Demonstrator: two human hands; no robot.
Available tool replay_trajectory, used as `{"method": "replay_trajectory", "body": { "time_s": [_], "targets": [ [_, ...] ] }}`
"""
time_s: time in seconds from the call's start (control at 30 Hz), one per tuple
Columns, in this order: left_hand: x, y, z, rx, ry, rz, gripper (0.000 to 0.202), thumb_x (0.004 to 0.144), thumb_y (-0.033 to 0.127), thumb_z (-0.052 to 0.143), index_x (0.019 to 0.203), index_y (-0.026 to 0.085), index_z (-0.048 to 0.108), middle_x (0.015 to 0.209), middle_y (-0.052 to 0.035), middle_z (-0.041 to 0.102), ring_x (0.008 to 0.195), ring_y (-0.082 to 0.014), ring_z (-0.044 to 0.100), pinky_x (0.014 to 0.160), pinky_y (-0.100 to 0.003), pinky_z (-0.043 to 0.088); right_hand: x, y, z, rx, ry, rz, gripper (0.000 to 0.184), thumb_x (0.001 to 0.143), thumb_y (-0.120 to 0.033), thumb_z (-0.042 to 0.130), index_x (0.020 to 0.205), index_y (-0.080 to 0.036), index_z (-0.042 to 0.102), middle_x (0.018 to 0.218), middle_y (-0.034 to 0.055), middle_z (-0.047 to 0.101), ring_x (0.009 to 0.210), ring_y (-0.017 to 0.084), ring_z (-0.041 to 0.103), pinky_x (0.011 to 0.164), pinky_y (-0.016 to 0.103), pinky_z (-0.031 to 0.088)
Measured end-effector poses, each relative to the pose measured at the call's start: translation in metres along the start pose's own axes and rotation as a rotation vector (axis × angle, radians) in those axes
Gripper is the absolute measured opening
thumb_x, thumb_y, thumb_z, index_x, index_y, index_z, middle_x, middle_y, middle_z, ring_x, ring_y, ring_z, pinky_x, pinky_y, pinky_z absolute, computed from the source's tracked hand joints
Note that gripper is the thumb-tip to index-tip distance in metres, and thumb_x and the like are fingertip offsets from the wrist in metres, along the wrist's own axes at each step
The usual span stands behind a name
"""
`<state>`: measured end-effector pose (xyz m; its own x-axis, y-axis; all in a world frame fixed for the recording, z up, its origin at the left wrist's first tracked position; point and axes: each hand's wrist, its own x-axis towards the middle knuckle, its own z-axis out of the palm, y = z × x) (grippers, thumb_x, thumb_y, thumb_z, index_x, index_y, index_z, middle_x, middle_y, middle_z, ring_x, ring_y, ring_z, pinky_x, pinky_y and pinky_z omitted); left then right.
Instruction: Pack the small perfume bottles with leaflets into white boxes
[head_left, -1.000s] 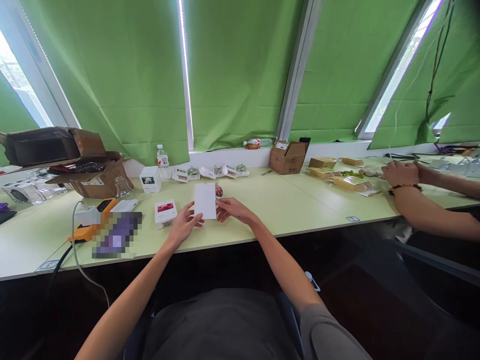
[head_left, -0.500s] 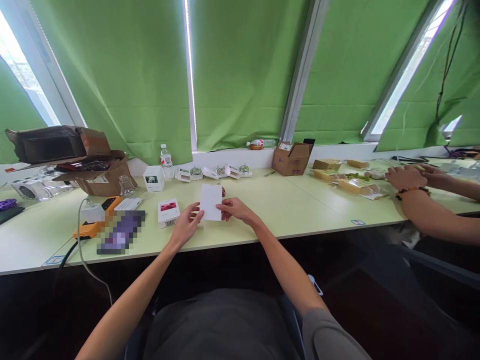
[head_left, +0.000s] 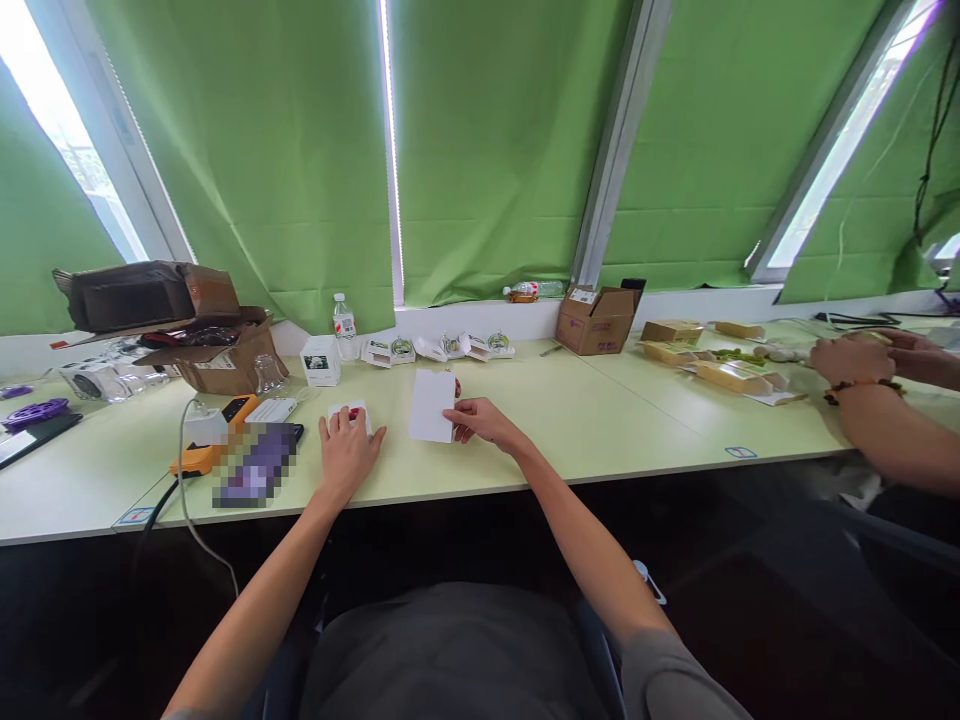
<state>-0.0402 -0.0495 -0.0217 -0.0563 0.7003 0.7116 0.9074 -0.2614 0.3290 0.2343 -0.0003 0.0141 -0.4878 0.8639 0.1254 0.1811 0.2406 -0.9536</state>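
My right hand [head_left: 480, 422] pinches the right edge of a blank white card [head_left: 431, 408], which stands nearly upright above the table. A small reddish round thing [head_left: 458, 384] peeks out behind the card; most of it is hidden. My left hand [head_left: 347, 458] lies over a small white box [head_left: 360, 408] with a red picture on it. Its fingers are spread across the box top and the thumb sticks out to the right. Much of that box is covered by the hand.
To the left lie a phone [head_left: 259, 465], an orange-and-black device [head_left: 196, 458] and a cable. Behind stand a white box [head_left: 321, 360], a bottle [head_left: 345, 328] and several small opened packs [head_left: 450, 347]. A cardboard box [head_left: 595, 320] sits back right. A co-worker's hands [head_left: 855, 360] work far right.
My left hand has let go of the white card and moved left onto the small white box. My right hand keeps the card. The whole view has shifted slightly.
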Motion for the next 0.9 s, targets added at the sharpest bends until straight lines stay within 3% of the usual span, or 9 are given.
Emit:
{"method": "replay_trajectory", "body": {
  "time_s": [0.2,0.33,0.5,0.67,0.8,0.9],
  "targets": [
    [-0.001,0.004,-0.002,0.301,-0.172,-0.007,0.037,0.089,0.04,0.048,0.113,0.015,0.063,0.124,-0.0186,0.059,0.121,-0.0347,0.048,0.11,-0.054,0.025,-0.004,-0.005,0.001,-0.026,-0.008,0.002,0.046,0.079,-0.058,0.067,0.083,-0.012,0.069,0.08,0.0085,0.07,0.061,0.013,0.064,0.058,0.024,0.055],
    [0.0,0.004,0.0,0.332,-0.206,0.036,0.033,0.09,0.029,0.044,0.116,0.019,0.062,0.129,-0.014,0.057,0.128,-0.0322,0.044,0.113,-0.057,0.02,-0.005,-0.006,0.002,-0.03,-0.001,0.004,0.044,0.078,-0.057,0.067,0.081,-0.013,0.069,0.077,0.0071,0.07,0.059,0.012,0.063,0.057,0.023,0.055],
    [-0.002,-0.003,0.006,0.338,-0.208,0.025,0.044,0.085,0.012,0.042,0.125,0.022,0.059,0.135,-0.0135,0.051,0.137,-0.0345,0.033,0.113,-0.062,0.016,-0.004,-0.005,0.002,-0.029,0.006,0.006,0.042,0.078,-0.056,0.068,0.082,-0.014,0.07,0.077,0.0061,0.07,0.058,0.012,0.063,0.057,0.023,0.055],
    [-0.001,-0.005,0.004,0.303,-0.251,0.086,0.063,0.071,-0.002,0.04,0.128,0.02,0.053,0.132,-0.0125,0.055,0.129,-0.03,0.043,0.112,-0.058,0.022,-0.005,-0.005,0.002,-0.022,0.009,0.0,0.041,0.079,-0.054,0.069,0.085,-0.014,0.071,0.078,0.0065,0.071,0.058,0.012,0.063,0.054,0.022,0.055],
    [0.0,-0.005,0.005,0.279,-0.264,0.107,0.065,0.072,-0.001,0.041,0.133,0.018,0.049,0.131,-0.0147,0.055,0.123,-0.0296,0.049,0.105,-0.049,0.035,-0.005,-0.004,0.003,-0.025,0.015,-0.004,0.041,0.079,-0.054,0.068,0.084,-0.013,0.071,0.077,0.0068,0.071,0.058,0.012,0.063,0.053,0.022,0.054],
    [0.0,-0.006,0.008,0.264,-0.221,0.118,0.047,0.084,0.011,0.044,0.129,0.018,0.053,0.13,-0.0161,0.055,0.122,-0.0308,0.049,0.107,-0.05,0.033,-0.005,-0.004,0.003,-0.029,0.019,-0.01,0.041,0.079,-0.054,0.068,0.083,-0.013,0.071,0.077,0.0068,0.07,0.058,0.012,0.063,0.054,0.023,0.054]
  ]
}}
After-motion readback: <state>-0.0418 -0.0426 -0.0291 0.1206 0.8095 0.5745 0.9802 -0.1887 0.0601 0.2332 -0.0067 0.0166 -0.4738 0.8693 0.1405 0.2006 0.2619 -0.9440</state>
